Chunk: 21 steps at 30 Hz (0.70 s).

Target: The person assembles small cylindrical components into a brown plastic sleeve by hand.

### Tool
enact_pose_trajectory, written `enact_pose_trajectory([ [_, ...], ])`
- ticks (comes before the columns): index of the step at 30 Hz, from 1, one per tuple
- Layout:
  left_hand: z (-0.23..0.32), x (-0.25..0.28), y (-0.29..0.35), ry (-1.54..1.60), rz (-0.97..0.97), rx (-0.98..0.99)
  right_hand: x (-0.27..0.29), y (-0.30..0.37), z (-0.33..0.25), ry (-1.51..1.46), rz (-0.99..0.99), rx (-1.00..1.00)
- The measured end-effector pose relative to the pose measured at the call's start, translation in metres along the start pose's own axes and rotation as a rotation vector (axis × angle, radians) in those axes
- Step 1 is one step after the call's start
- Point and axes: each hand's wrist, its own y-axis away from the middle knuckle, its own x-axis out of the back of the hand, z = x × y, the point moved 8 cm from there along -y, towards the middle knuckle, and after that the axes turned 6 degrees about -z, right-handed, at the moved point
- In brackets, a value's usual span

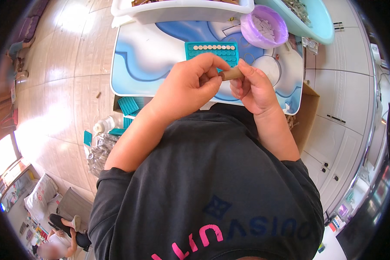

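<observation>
While our right hand (258, 86) has its grip closed on the right part of a short brown tube (233, 74), our left hand (188, 84) curls in at the other end, the index finger lying against it; we cannot tell whether the left grip truly clamps the tube or something hidden between the fingers. The tube is level with our fingertips, in front of our chest, slightly tilted, its dark open end facing left. Just beyond it, a teal tray (231, 55) sits on the blue and white desk (132, 47), and we see a row of small round pale pieces (213, 47) along its far side. Our hands partly cover the near side of that tray. To its right stands a purple bowl (250, 37) of pale grey pieces (264, 28), and beside that a light blue basin (326, 32) whose contents we cannot make out. A white bin (182, 14) is at the desk's far edge. Down on our left, we have a teal tray with rows of squares (128, 105), a clear jar (103, 125) and a crumpled silvery bag (100, 151), with a small brown piece (98, 95) on the wooden floor (52, 104) farther out. An open cardboard box (307, 106) stands at our right, near white cupboards (342, 91).
</observation>
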Motion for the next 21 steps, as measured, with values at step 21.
enact_pose_trajectory([
  [21,-0.035,-0.013,0.005,0.298,0.078,0.163,0.002,0.002,-0.004,0.092,0.066,0.121],
])
